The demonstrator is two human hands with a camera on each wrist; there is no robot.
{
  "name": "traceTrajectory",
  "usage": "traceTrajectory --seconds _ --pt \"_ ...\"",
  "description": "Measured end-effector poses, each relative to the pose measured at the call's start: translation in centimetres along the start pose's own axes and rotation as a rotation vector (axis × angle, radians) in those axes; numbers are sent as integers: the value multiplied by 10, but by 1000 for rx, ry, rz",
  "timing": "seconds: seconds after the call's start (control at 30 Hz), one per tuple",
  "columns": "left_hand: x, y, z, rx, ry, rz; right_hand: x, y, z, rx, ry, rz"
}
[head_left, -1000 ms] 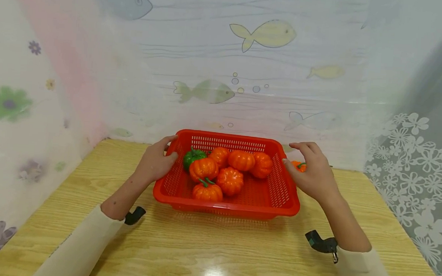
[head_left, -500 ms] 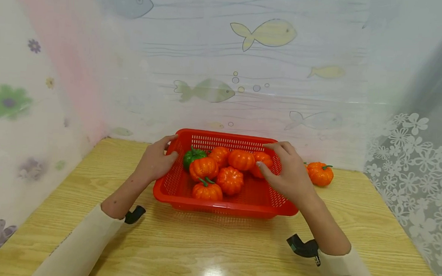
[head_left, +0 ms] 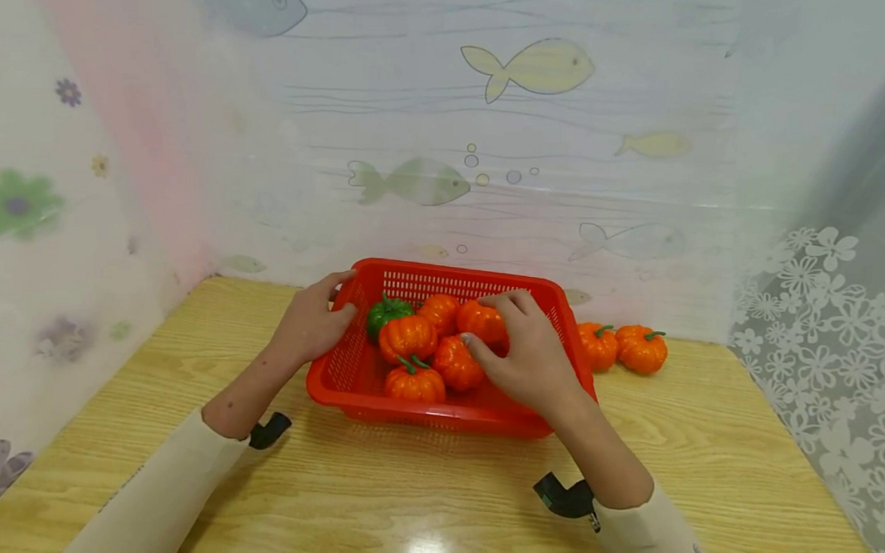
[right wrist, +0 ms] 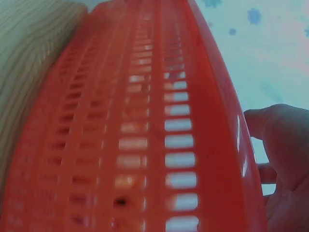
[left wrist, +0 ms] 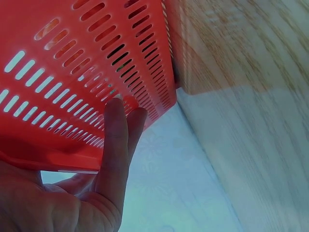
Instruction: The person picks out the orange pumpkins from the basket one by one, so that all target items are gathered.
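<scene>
A red slotted plastic basket [head_left: 435,416] stands on the table, holding several small orange pumpkins [head_left: 407,339] and a green ribbed one [head_left: 388,315]. My left hand [head_left: 312,320] grips its left rim, thumb inside and fingers against the outer wall; the left wrist view shows those fingers [left wrist: 116,145] along the slots. Over the right half of the basket is my right hand [head_left: 532,352], thumb and fingers spread apart near the back middle pumpkin [head_left: 481,321] and the front middle one [head_left: 458,365]. It hides the right-hand pumpkin. Whether it touches any cannot be told.
Two more orange pumpkins, a nearer one [head_left: 596,346] and a farther one [head_left: 641,349], sit on the wood-grain table [head_left: 371,498] just right of the basket. A wall covering [head_left: 449,143] with fish drawings rises behind the table.
My right hand has moved left, from beside the basket's right rim to above the pumpkins inside. Both pumpkins on the table at right are now uncovered. My left hand has stayed on the rim.
</scene>
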State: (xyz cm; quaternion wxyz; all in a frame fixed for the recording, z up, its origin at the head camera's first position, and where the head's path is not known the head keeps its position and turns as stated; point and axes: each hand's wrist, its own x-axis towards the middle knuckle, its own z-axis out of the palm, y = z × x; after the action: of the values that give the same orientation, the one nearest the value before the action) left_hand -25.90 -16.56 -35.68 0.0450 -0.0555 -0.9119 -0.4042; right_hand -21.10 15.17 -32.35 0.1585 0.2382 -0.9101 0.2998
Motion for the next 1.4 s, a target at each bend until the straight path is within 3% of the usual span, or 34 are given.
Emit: traceTrajectory --seconds 0.57,0.83,1.13,1.4 --pt "-2 -1 1 0 2 2 10 -36 39 -16 -87 55" --pt "-2 0 1 4 1 1 20 -46 54 -46 -86 52" --pt "0 -2 3 5 2 10 33 -59 69 -150 -131 179" --pt "3 -5 4 0 1 19 38 -59 80 -201 -205 193"
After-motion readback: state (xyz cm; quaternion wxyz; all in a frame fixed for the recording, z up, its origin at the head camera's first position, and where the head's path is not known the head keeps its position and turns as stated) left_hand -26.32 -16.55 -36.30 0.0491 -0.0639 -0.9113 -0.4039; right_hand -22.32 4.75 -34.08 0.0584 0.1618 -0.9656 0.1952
